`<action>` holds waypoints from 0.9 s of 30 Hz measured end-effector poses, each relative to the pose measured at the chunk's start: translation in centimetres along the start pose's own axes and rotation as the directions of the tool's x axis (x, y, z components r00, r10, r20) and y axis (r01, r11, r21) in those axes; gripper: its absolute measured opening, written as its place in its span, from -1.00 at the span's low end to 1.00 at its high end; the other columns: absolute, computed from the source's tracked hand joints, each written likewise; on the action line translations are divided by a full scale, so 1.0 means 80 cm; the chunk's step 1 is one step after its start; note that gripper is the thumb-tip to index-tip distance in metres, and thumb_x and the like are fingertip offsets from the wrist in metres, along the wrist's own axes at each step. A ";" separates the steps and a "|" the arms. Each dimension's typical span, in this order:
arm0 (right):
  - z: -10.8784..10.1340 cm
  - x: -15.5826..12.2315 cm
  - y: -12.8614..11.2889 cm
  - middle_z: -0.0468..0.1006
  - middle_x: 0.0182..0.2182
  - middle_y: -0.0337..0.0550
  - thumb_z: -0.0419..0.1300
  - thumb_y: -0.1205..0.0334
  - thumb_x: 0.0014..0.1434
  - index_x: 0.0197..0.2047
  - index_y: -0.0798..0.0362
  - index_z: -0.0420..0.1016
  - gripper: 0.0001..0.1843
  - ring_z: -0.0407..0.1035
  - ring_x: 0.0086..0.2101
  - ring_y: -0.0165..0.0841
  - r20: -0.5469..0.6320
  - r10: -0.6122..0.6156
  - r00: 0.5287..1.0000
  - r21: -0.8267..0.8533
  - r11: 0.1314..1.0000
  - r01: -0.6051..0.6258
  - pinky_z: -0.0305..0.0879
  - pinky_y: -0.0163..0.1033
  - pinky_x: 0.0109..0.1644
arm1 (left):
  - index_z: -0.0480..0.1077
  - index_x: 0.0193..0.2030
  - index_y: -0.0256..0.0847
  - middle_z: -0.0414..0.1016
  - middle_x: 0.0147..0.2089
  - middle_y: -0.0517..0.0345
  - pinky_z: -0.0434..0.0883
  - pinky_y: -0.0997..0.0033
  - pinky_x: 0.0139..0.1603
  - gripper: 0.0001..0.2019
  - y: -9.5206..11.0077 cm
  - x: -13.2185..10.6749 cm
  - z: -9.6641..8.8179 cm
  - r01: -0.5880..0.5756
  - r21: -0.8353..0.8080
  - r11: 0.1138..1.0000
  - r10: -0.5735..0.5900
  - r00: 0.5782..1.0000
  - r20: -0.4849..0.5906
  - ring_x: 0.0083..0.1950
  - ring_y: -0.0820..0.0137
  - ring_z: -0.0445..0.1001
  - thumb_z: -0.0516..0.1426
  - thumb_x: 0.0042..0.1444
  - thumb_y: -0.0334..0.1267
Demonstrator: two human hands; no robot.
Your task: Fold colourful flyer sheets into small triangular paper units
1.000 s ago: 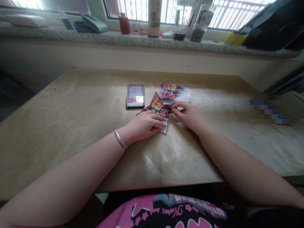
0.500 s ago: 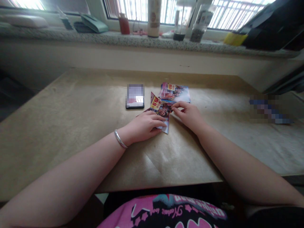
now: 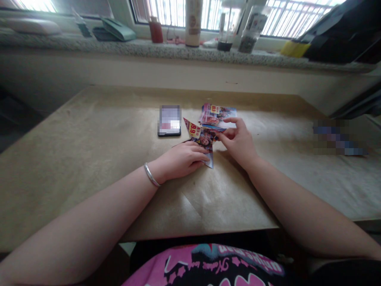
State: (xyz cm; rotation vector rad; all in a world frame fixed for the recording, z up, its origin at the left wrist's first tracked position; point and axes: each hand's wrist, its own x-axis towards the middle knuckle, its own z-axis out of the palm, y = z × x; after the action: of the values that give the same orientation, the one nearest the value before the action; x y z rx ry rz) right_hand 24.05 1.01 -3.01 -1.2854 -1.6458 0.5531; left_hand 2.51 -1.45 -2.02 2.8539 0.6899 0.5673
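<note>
A folded sheet of printed, glossy paper (image 3: 205, 140) with pointed corners and a yellow price patch lies on the table. My left hand (image 3: 190, 156) rests flat across its lower left part, fingers stretched out and pressing it down. At the paper's right edge, my right hand (image 3: 238, 140) pinches a bit of it between thumb and a finger, while the index finger is raised. Just behind the folded paper is a stack of similar printed sheets (image 3: 218, 114), partly covered by my right hand's fingers.
A phone (image 3: 169, 121) with a blurred screen lies left of the papers. The tan tabletop (image 3: 98, 159) reaches the wall. Bottles, including a red one (image 3: 155, 31), stand on the stone sill (image 3: 175, 49). A blurred bluish item (image 3: 339, 139) lies far right.
My right hand has turned slightly and its index finger has lifted. The folded paper's upper left point has swung a little to the left. My left hand has barely shifted.
</note>
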 end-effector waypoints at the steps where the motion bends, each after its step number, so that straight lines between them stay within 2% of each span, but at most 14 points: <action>1: 0.000 0.001 0.001 0.50 -0.55 -0.35 0.28 0.06 0.05 -0.05 -0.05 0.28 -0.57 0.45 -0.48 -0.34 0.013 0.011 1.000 0.039 0.999 -0.011 0.37 -0.24 -0.37 | 0.50 -0.05 -0.15 0.52 0.04 0.08 0.39 0.27 0.13 -0.76 0.001 0.001 0.000 0.011 0.003 1.000 -0.011 1.000 -0.009 0.05 0.32 0.45 0.04 0.25 -0.33; 4: 0.000 0.004 0.004 0.49 -0.56 -0.32 0.28 0.03 0.04 -0.15 -0.01 0.33 -0.64 0.48 -0.47 -0.33 0.031 0.044 0.999 0.121 0.992 -0.047 0.37 -0.24 -0.36 | 0.50 -0.08 -0.18 0.53 -0.01 0.06 0.41 0.28 0.06 -0.77 0.006 0.003 -0.001 0.080 0.047 0.996 -0.078 0.996 -0.040 0.01 0.31 0.46 0.04 0.25 -0.29; 6: 0.001 0.005 0.006 0.48 -0.56 -0.31 0.27 0.02 0.05 -0.22 0.01 0.35 -0.68 0.46 -0.49 -0.35 0.047 0.056 0.997 0.149 0.987 -0.063 0.36 -0.25 -0.38 | 0.51 -0.13 -0.20 0.55 -0.05 0.05 0.42 0.26 0.01 -0.75 0.008 0.003 -0.003 0.166 0.091 0.982 -0.158 0.984 -0.081 -0.03 0.29 0.47 0.01 0.29 -0.24; 8: 0.002 0.006 0.008 0.48 -0.57 -0.30 0.26 0.01 0.05 -0.25 0.02 0.37 -0.70 0.44 -0.51 -0.37 0.101 0.057 0.993 0.163 0.984 -0.073 0.34 -0.26 -0.40 | 0.53 -0.22 -0.22 0.56 -0.10 0.06 0.43 0.25 -0.03 -0.70 0.009 0.003 -0.005 0.245 0.113 0.963 -0.233 0.966 -0.113 -0.09 0.30 0.48 -0.02 0.31 -0.20; 10: 0.003 0.005 0.010 0.49 -0.56 -0.29 0.26 0.03 0.05 -0.25 0.03 0.39 -0.71 0.43 -0.51 -0.38 0.151 0.047 0.987 0.161 0.984 -0.071 0.34 -0.27 -0.39 | 0.54 -0.27 -0.22 0.56 -0.10 0.07 0.42 0.23 0.00 -0.71 0.008 0.003 -0.006 0.269 0.128 0.955 -0.254 0.960 -0.119 -0.09 0.29 0.48 0.01 0.29 -0.20; 13: 0.006 0.004 0.014 0.50 -0.54 -0.28 0.27 0.06 0.05 -0.24 0.03 0.42 -0.73 0.42 -0.50 -0.39 0.161 0.024 0.987 0.135 0.990 -0.046 0.35 -0.27 -0.37 | 0.52 -0.13 -0.23 0.50 0.04 0.04 0.35 0.17 0.18 -0.79 0.006 0.002 -0.004 0.248 0.152 0.957 -0.233 0.966 -0.107 0.08 0.24 0.41 0.10 0.22 -0.22; 17: 0.007 0.003 0.016 0.51 -0.54 -0.27 0.26 0.08 0.05 -0.24 0.03 0.45 -0.75 0.41 -0.50 -0.40 0.155 0.023 0.988 0.102 0.994 -0.039 0.32 -0.28 -0.38 | 0.34 0.18 -0.28 0.24 0.30 -0.11 0.11 0.05 0.37 -0.57 0.002 0.001 0.005 0.278 0.199 0.940 -0.273 0.961 -0.052 0.37 0.09 0.10 0.09 0.21 -0.15; 21: 0.006 0.004 0.014 0.52 -0.54 -0.26 0.24 0.10 0.05 -0.25 0.04 0.46 -0.77 0.39 -0.51 -0.40 0.146 0.039 0.989 0.011 0.999 -0.041 0.27 -0.31 -0.41 | 0.17 0.32 -0.26 -0.01 0.43 -0.13 -0.02 0.02 0.41 -0.46 -0.003 0.001 0.011 0.314 0.235 0.920 -0.336 0.940 0.060 0.45 0.04 -0.10 0.01 0.25 -0.09; 23: 0.006 0.005 0.012 0.52 -0.55 -0.25 0.23 0.11 0.05 -0.25 0.05 0.48 -0.77 0.37 -0.52 -0.41 0.139 0.062 0.988 -0.039 0.998 -0.057 0.24 -0.32 -0.43 | 0.12 0.35 -0.22 -0.05 0.44 -0.08 -0.06 0.05 0.42 -0.44 -0.004 0.001 0.011 0.323 0.256 0.911 -0.355 0.931 0.088 0.46 0.05 -0.12 -0.02 0.26 -0.06; 27: 0.006 0.007 0.010 0.53 -0.54 -0.24 0.22 0.15 0.05 -0.20 0.07 0.51 -0.75 0.33 -0.55 -0.43 0.148 0.108 0.983 -0.097 0.991 -0.094 0.19 -0.34 -0.47 | 0.10 0.37 -0.15 -0.01 0.43 -0.06 0.01 0.03 0.37 -0.41 -0.004 0.000 0.010 0.364 0.302 0.881 -0.408 0.908 0.095 0.41 0.05 0.03 -0.07 0.26 0.03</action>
State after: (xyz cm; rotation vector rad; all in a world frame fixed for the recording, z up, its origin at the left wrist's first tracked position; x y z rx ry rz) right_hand 24.02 1.89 -3.63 -1.4286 -1.7551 0.6602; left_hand 2.70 -1.22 -2.78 2.8335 1.3639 0.1935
